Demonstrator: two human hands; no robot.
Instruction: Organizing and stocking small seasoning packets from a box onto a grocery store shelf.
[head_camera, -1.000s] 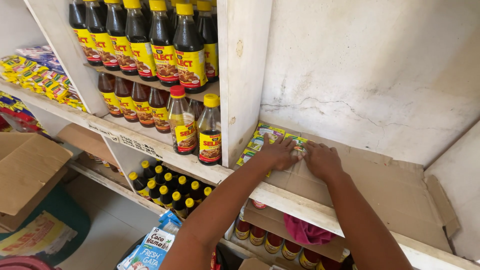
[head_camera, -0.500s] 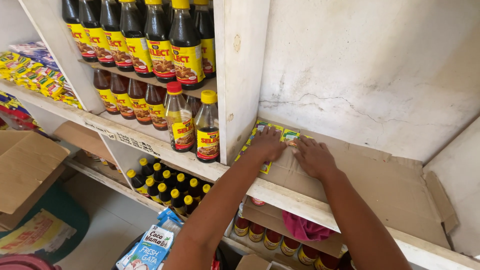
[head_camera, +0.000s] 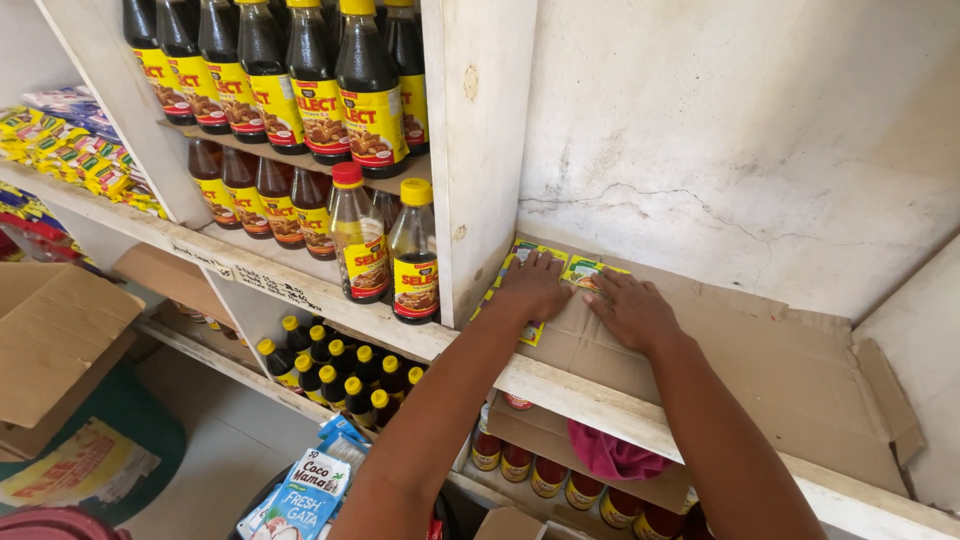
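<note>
your left hand (head_camera: 532, 287) lies flat, fingers spread, on the yellow-green sachets (head_camera: 583, 270); your right hand (head_camera: 632, 310) presses flat just beside it. under both palms: cardboard sheet (head_camera: 760, 360). left of them, sauce bottles (head_camera: 415, 255).

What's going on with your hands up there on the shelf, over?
Left hand flat on the yellow-green packets. Right hand flat beside it, fingertips on the packets, palm on the cardboard sheet. White divider close on the left, sauce bottles beyond.
</note>
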